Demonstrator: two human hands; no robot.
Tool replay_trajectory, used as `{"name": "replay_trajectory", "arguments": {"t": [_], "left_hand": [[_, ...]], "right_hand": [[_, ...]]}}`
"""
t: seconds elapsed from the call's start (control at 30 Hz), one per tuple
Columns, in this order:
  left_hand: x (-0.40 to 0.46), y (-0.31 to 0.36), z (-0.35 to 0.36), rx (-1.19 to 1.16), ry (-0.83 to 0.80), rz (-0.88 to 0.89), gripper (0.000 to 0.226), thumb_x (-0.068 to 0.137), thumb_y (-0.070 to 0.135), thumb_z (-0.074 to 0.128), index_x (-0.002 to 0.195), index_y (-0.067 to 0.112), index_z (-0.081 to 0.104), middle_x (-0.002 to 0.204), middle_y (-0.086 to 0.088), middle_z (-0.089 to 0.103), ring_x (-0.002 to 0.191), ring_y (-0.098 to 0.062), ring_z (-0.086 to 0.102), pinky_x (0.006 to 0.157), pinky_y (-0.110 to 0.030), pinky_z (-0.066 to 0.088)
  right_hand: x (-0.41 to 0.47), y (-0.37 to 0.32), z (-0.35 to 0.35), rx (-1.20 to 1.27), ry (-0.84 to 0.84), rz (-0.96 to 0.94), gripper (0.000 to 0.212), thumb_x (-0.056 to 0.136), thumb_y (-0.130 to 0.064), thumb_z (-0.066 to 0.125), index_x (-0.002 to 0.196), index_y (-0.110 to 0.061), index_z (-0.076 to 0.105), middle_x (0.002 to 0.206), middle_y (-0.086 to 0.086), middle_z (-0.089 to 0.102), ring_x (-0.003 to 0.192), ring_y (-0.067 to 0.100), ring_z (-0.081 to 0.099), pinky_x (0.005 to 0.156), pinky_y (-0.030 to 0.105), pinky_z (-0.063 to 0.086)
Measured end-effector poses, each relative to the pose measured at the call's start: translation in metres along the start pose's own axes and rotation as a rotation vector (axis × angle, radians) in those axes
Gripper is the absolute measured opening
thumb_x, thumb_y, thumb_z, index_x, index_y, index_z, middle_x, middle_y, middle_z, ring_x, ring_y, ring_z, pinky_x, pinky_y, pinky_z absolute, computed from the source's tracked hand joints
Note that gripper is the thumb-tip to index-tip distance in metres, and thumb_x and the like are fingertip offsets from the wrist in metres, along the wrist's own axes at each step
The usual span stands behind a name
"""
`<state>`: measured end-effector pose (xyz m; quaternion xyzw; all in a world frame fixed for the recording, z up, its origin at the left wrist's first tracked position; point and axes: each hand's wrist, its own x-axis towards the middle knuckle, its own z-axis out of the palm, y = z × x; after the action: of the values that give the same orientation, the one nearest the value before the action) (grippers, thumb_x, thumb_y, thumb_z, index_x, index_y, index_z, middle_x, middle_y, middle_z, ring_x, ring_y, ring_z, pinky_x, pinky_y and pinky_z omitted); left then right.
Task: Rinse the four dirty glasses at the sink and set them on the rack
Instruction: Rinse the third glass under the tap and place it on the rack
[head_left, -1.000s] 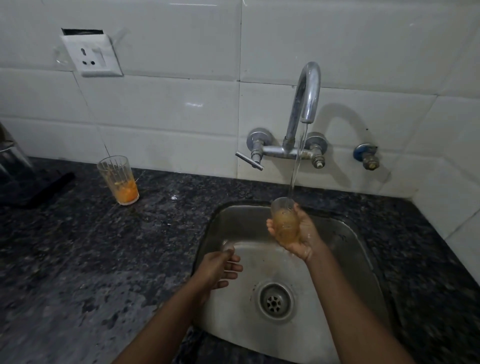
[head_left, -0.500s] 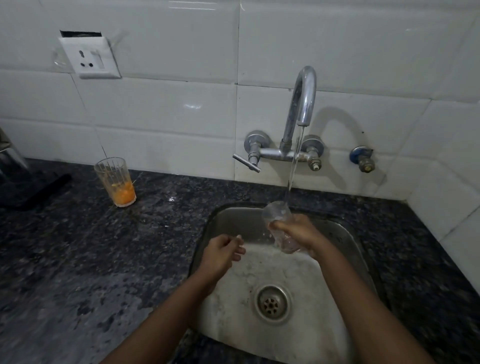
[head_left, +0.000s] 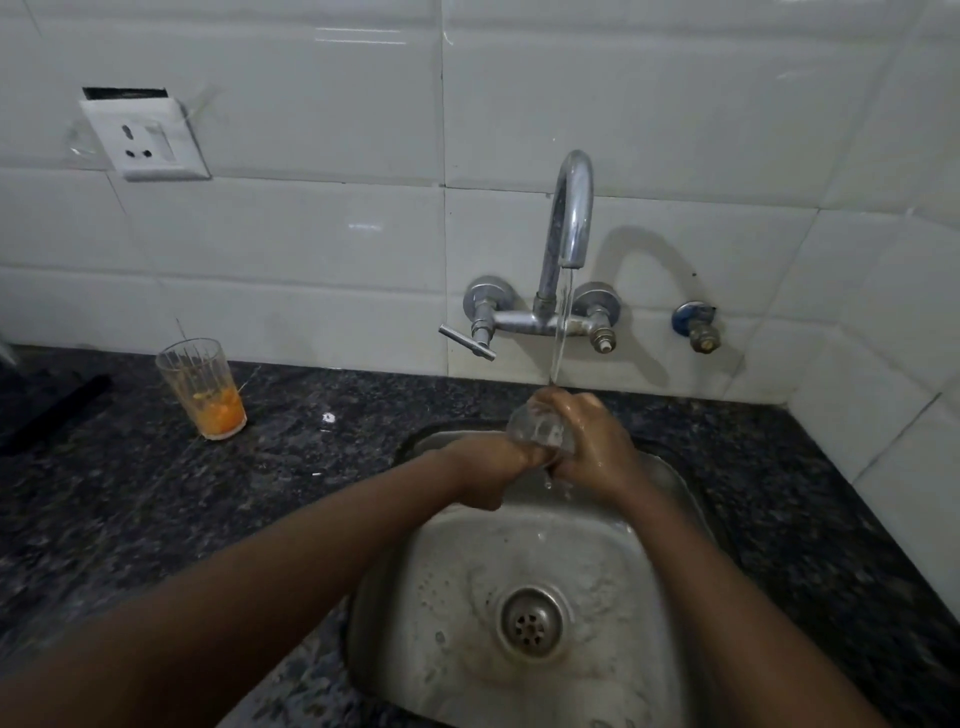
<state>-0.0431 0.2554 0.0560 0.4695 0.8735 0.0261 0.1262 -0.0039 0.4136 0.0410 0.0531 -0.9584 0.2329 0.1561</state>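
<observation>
- Right grip (head_left: 592, 441): clenched around the glass (head_left: 540, 431), fingers wrapped over its far side, wet and shiny.
- Left grip (head_left: 511, 460): now closed against the lower end of the same glass; one second ago idle and apart over the basin, so arrived only just now. Cannot tell for sure whether fingers go inside the glass or only around its outside.
- Glass held tilted, almost lying, over the back part of the sink (head_left: 670, 525), directly under the falling water (head_left: 561, 332). Looks clear now, while one second ago filled with cloudy brownish water; drops falling from its lower end.
- Meaning for the task, as a judgement: first fill poured away, rubbing step now going on with both hands; this glass close to ready for the rack, but not yet set down.
- Tap (head_left: 569, 218) above, open and running in a thin stream.
- Sink basin: wet, with foam or splashes around the drain (head_left: 531, 621); no other glass lying inside.
- Second glass (head_left: 200, 387) upright on the table (head_left: 156, 519), well apart to the left; orange rest of juice in its bottom, streaks on the wall, not yet rinsed.
- Rack not in view; other two glasses also not visible, so overall progress unclear. Seemingly at least this dirty one remaining.
- Socket (head_left: 143, 137) on the tiled wall, far left.
</observation>
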Motion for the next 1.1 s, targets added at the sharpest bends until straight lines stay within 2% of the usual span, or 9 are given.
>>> {"name": "replay_trajectory", "arguments": {"t": [0.17, 0.23, 0.33, 0.47, 0.53, 0.63, 0.77, 0.9, 1.1], "left_hand": [[0.026, 0.019, -0.013, 0.139, -0.040, -0.219, 0.058, 0.090, 0.022, 0.056, 0.142, 0.012, 0.031, 0.151, -0.012, 0.030, 0.134, -0.033, 0.037, 0.102, -0.041, 0.039], [0.027, 0.024, -0.012, -0.214, -0.160, -0.189, 0.081, 0.078, 0.013, 0.072, 0.145, 0.013, 0.025, 0.150, -0.012, 0.031, 0.130, -0.034, 0.042, 0.100, -0.043, 0.044], [0.025, 0.025, -0.019, -0.919, -0.339, -0.153, 0.069, 0.077, -0.004, 0.069, 0.135, 0.011, 0.035, 0.127, -0.010, 0.054, 0.108, -0.030, 0.060, 0.090, -0.044, 0.054], [0.027, 0.018, -0.017, 0.274, -0.130, -0.157, 0.067, 0.085, 0.012, 0.064, 0.142, 0.021, 0.029, 0.149, -0.010, 0.030, 0.131, -0.032, 0.040, 0.099, -0.047, 0.044], [0.029, 0.011, -0.015, 0.537, 0.051, -0.092, 0.047, 0.094, 0.015, 0.051, 0.137, 0.025, 0.038, 0.144, -0.007, 0.040, 0.125, -0.028, 0.048, 0.089, -0.041, 0.047], [0.021, -0.014, -0.012, 0.219, 0.311, 0.053, 0.043, 0.087, 0.008, 0.052, 0.127, 0.023, 0.053, 0.131, -0.004, 0.055, 0.116, -0.023, 0.055, 0.084, -0.037, 0.050], [0.005, -0.025, 0.025, -0.530, 0.854, 0.108, 0.070, 0.067, -0.008, 0.065, 0.129, 0.018, 0.050, 0.119, -0.006, 0.058, 0.096, -0.018, 0.060, 0.075, -0.022, 0.053], [0.005, -0.009, 0.051, -0.869, 0.635, -0.142, 0.116, 0.054, 0.008, 0.086, 0.146, 0.023, 0.015, 0.140, 0.003, 0.038, 0.124, -0.011, 0.041, 0.093, -0.021, 0.044], [0.030, 0.007, 0.050, -1.030, 0.793, -0.287, 0.071, 0.059, 0.010, 0.085, 0.119, 0.013, 0.047, 0.111, -0.007, 0.065, 0.101, -0.020, 0.063, 0.080, -0.032, 0.055]], "right_hand": [[0.010, 0.002, -0.001, -0.268, 0.030, -0.096, 0.067, 0.072, -0.011, 0.071, 0.133, -0.023, 0.046, 0.130, 0.003, 0.055, 0.125, 0.024, 0.043, 0.097, 0.042, 0.036], [0.009, 0.007, -0.002, -0.253, 0.016, -0.136, 0.067, 0.068, -0.008, 0.072, 0.131, -0.019, 0.050, 0.129, 0.006, 0.058, 0.124, 0.027, 0.046, 0.099, 0.044, 0.037], [0.008, 0.013, -0.001, -0.150, 0.049, -0.146, 0.065, 0.066, -0.001, 0.072, 0.126, -0.016, 0.053, 0.124, 0.009, 0.059, 0.118, 0.029, 0.051, 0.096, 0.045, 0.045], [0.011, 0.006, 0.001, -0.130, 0.003, -0.083, 0.071, 0.067, -0.008, 0.077, 0.131, -0.020, 0.048, 0.129, 0.003, 0.055, 0.121, 0.023, 0.046, 0.098, 0.037, 0.040], [0.010, 0.001, -0.002, 0.087, 0.050, -0.007, 0.072, 0.060, -0.002, 0.080, 0.125, -0.015, 0.052, 0.119, 0.006, 0.059, 0.113, 0.024, 0.052, 0.085, 0.025, 0.046], [0.005, 0.002, -0.004, 0.394, 0.139, 0.147, 0.074, 0.052, 0.001, 0.085, 0.118, -0.012, 0.054, 0.109, 0.002, 0.059, 0.098, 0.017, 0.059, 0.070, 0.004, 0.045], [0.001, 0.003, 0.002, 0.391, 0.187, 0.195, 0.085, 0.047, -0.007, 0.090, 0.124, -0.011, 0.055, 0.119, 0.009, 0.048, 0.104, 0.017, 0.051, 0.080, 0.003, 0.040], [-0.002, -0.006, 0.005, 0.527, 0.207, 0.216, 0.093, 0.050, -0.011, 0.090, 0.132, -0.019, 0.046, 0.122, 0.006, 0.048, 0.107, 0.013, 0.049, 0.084, 0.019, 0.048], [-0.013, -0.018, 0.006, 0.422, 0.226, 0.158, 0.074, 0.060, -0.025, 0.085, 0.125, -0.019, 0.049, 0.128, 0.006, 0.044, 0.115, 0.015, 0.047, 0.096, 0.034, 0.047]]}}
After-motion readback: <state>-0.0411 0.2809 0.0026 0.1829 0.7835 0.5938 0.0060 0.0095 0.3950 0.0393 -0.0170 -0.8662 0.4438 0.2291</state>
